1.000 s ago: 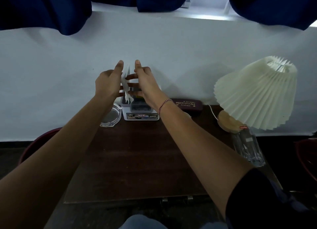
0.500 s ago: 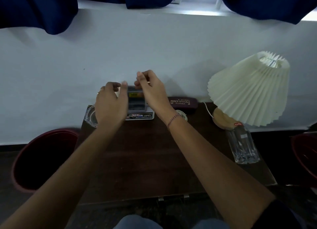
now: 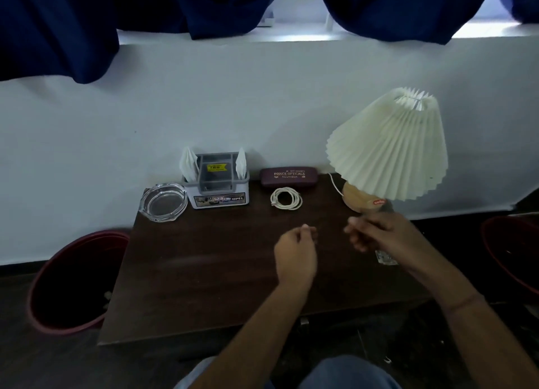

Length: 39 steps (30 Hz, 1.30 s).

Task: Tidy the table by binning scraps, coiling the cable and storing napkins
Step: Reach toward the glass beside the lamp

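White folded napkins (image 3: 188,164) stand upright in both side slots of a grey and white holder (image 3: 218,197) at the back of the dark wooden table (image 3: 186,272). A white cable (image 3: 285,198) lies coiled in a small loop right of the holder. My left hand (image 3: 296,257) hovers over the table's middle, fingers loosely curled, holding nothing. My right hand (image 3: 379,235) hovers to its right, blurred, fingers apart and empty, just over a clear glass (image 3: 385,258) that it mostly hides.
A glass ashtray (image 3: 163,202) sits left of the holder. A maroon spectacle case (image 3: 288,177) lies against the wall. A pleated cream lamp (image 3: 388,146) stands at the back right. Red bins sit on the floor at the left (image 3: 55,283) and right (image 3: 513,254).
Both hands have left the napkin holder and drawn back toward me over the table's middle and right. The napkins now stand in the holder, released.
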Tool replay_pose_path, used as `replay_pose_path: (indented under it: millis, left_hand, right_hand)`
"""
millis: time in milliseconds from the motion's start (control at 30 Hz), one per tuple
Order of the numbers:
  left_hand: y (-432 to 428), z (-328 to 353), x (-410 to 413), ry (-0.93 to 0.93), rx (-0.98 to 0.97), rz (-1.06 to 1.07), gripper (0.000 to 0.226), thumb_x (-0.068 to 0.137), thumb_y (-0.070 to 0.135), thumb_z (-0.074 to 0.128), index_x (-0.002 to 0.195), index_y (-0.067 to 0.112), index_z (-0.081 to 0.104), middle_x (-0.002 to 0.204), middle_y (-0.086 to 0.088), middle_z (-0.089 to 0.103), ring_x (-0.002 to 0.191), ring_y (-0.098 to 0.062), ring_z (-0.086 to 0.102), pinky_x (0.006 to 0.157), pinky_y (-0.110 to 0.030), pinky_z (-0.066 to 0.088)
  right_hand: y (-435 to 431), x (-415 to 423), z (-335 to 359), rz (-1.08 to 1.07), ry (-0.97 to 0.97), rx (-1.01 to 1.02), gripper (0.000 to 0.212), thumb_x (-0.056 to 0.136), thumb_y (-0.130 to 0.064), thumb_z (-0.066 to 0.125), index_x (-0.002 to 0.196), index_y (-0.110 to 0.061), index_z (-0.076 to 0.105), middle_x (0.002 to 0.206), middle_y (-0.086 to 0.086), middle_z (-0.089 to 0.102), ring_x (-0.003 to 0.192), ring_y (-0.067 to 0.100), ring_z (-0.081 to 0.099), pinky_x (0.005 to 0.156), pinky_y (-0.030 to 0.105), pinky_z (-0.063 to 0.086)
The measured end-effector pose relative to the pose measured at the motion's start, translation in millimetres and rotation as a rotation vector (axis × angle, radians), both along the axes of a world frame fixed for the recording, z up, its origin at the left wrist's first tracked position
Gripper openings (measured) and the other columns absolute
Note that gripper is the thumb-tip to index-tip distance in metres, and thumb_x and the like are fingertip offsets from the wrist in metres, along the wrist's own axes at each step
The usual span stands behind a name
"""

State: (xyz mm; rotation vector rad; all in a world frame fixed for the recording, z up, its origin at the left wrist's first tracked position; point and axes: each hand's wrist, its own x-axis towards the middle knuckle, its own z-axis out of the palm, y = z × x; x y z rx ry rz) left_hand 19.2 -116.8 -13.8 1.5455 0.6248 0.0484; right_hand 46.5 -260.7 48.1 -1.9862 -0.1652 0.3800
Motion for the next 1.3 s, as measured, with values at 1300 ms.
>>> replay_pose_path:
  millis: [1300]
  left_hand:
    - [207,55,-56,0.013,0.641,0.096,0.054,0.058,0.029,0.084,0.104,0.007,0.067,0.092,-0.010,0.073,0.072,-0.009,0.061,0.068,-0.016,0.043]
  right_hand:
    - [237,-21,9,0.152,-0.129,0.130,0.045,0.081,-0.022,0.069,0.121,-0.006,0.058,0.119,0.011,0.065,0.109,0.019,0.060,0.094,0.027,0.047]
